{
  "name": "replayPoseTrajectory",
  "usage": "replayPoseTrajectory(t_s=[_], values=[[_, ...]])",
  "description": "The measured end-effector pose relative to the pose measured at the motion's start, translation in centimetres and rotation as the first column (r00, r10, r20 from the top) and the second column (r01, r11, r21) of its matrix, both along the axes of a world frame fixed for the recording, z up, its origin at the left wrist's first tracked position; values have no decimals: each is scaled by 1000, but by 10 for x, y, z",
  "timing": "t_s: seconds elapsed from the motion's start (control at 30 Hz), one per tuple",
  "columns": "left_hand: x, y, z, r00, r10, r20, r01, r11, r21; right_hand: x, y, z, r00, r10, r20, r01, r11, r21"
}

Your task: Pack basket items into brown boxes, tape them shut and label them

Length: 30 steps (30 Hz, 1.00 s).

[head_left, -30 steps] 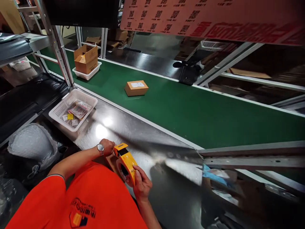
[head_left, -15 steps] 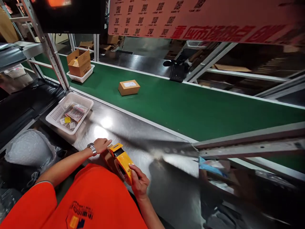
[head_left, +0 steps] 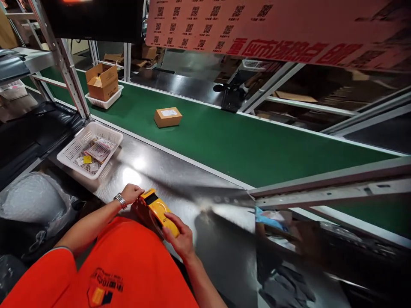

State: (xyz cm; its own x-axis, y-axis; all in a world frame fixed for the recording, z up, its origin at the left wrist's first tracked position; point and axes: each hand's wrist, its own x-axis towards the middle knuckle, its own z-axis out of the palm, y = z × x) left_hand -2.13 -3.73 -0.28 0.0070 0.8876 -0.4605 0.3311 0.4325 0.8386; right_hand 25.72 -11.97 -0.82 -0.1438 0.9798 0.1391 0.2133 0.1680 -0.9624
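My right hand (head_left: 180, 235) is closed round the rear of a yellow tape dispenser (head_left: 158, 207), which slants up and to the left. Below the dispenser is a brown cardboard box (head_left: 140, 213), close against the front of my orange shirt and mostly hidden. My left hand (head_left: 131, 194), with a metal watch on the wrist, grips the far end of this box beside the dispenser's front. Where the tape meets the box cannot be made out.
A white basket (head_left: 72, 149) with small packets stands left on the metal table (head_left: 221, 244). Beyond runs a green belt (head_left: 224, 145) carrying a labelled carton (head_left: 167, 118) and an open box (head_left: 104, 87) in a basket. A metal frame bar (head_left: 321, 186) borders the right.
The dispenser has turned slightly and lies lower over the box, with my right hand wrapped further over it. My left hand stays at the box's end. The whole view has shifted slightly.
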Motion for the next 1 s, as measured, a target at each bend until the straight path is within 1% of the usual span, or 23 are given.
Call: replayPoseTrajectory(t_s=[0.07,0.17,0.23,0.33,0.43,0.5,0.57,0.63,0.7,0.77,0.83,0.9,0.93,0.97,1.0], values=[[-16,5,-7,995,59,-77,-57,998,33,4,-1,15,997,63,48,-58,993,-102],[-42,10,-22,970,140,-196,-134,990,46,12,-4,29,990,103,92,-75,961,-267],[-53,9,-35,956,150,-250,-146,989,35,14,-6,32,989,100,109,-62,950,-306],[-53,4,-55,946,121,-299,-125,992,7,12,-8,28,991,61,122,-29,969,-245],[-37,-2,-72,943,62,-327,-70,997,-14,10,-10,23,990,40,136,-20,990,-142],[-25,-6,-80,940,6,-340,-16,999,-28,10,-11,21,987,36,157,-21,995,-94],[-15,-11,-85,934,-56,-352,44,998,-42,12,-11,21,986,41,164,-29,997,-74],[-11,-14,-86,924,-106,-368,97,994,-44,12,-10,22,987,50,150,-40,997,-68],[-17,-15,-81,913,-144,-382,145,989,-27,13,-10,22,988,54,144,-45,997,-67],[-30,-12,-71,907,-187,-378,201,980,-1,13,-9,23,987,49,151,-39,997,-71],[-44,-5,-58,903,-258,-343,286,957,36,12,-9,23,986,41,161,-30,997,-72],[-51,4,-44,894,-345,-284,382,920,85,12,-9,22,986,39,164,-26,996,-80],[-50,9,-38,880,-399,-258,438,891,116,11,-9,22,986,39,162,-25,996,-87],[-47,14,-33,850,-465,-249,508,848,151,11,-9,22,987,38,157,-23,995,-95],[-41,20,-29,797,-544,-263,595,783,183,11,-9,23,988,40,151,-24,994,-103]])
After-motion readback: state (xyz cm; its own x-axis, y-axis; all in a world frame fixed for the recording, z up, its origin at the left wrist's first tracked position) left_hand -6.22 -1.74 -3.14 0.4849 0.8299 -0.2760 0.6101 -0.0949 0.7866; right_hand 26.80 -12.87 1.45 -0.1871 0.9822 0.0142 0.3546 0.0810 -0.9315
